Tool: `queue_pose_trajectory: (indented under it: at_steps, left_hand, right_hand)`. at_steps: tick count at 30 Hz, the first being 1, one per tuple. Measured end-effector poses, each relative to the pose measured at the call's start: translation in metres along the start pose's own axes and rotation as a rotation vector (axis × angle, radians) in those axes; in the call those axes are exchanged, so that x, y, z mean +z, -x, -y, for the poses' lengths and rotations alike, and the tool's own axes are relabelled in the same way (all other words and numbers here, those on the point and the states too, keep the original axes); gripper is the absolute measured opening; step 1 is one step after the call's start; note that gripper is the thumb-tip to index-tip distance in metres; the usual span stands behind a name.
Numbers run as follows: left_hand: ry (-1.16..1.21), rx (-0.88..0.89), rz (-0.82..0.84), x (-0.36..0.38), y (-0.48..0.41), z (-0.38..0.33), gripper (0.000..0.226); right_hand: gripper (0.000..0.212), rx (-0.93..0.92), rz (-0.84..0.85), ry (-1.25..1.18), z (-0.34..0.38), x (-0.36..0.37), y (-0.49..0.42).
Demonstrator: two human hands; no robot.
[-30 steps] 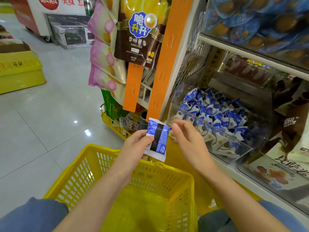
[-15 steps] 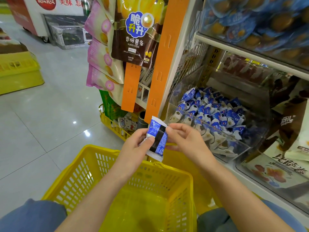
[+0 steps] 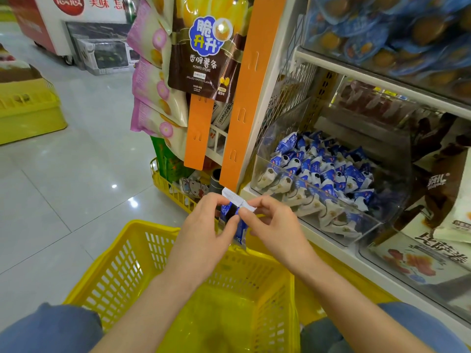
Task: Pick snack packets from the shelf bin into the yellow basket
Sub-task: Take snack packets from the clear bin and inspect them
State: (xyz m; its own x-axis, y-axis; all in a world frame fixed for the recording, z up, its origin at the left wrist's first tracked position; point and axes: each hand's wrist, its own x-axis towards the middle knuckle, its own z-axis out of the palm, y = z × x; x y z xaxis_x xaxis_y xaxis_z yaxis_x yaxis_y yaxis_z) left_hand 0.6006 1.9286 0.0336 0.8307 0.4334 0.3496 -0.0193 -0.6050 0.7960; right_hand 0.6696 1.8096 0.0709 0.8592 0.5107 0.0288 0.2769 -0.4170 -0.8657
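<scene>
A blue and white snack packet (image 3: 235, 208) is pinched between both hands above the far rim of the yellow basket (image 3: 122, 271). My left hand (image 3: 206, 233) grips its left side, my right hand (image 3: 275, 225) holds its right top edge. The packet's lower half is partly hidden by my fingers. The clear shelf bin (image 3: 382, 220) to the right is filled with several matching blue and white packets (image 3: 321, 174). The basket sits between my knees, its inside bare.
Orange hanging strips (image 3: 242, 98) with potato stick bags (image 3: 204, 54) hang right above my hands. A low yellow wire rack (image 3: 165, 184) stands behind the basket. Another clear bin (image 3: 420, 266) with other snacks lies at the right. A yellow crate (image 3: 28, 110) sits on the tiled floor, left.
My right hand moved in and took hold of the packet's top edge. The packet turned and is now more covered by both hands, slightly lower.
</scene>
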Motion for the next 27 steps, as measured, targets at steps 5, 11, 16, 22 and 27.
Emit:
queue_pose_trajectory:
  at_steps: [5, 11, 16, 22, 27]
  left_hand:
    - [0.017, -0.026, 0.023, 0.0, -0.001, 0.001, 0.024]
    - [0.051, -0.041, 0.052, 0.0, -0.002, 0.002, 0.029]
    - [0.029, -0.038, -0.018, 0.001, -0.002, 0.002, 0.02]
    - [-0.018, -0.041, -0.146, -0.003, -0.003, 0.002, 0.019]
    - [0.067, -0.071, -0.074, -0.006, -0.006, 0.003, 0.008]
  right_hand:
    - [0.006, -0.094, 0.003, 0.052, -0.001, -0.002, 0.004]
    - [0.008, -0.175, -0.002, 0.163, -0.008, -0.002, 0.004]
    - [0.007, -0.235, -0.052, 0.212, -0.006, 0.001, 0.002]
    - [0.033, -0.075, 0.186, 0.021, -0.001, 0.013, 0.004]
    - [0.032, -0.087, 0.203, 0.046, 0.001, 0.009, 0.001]
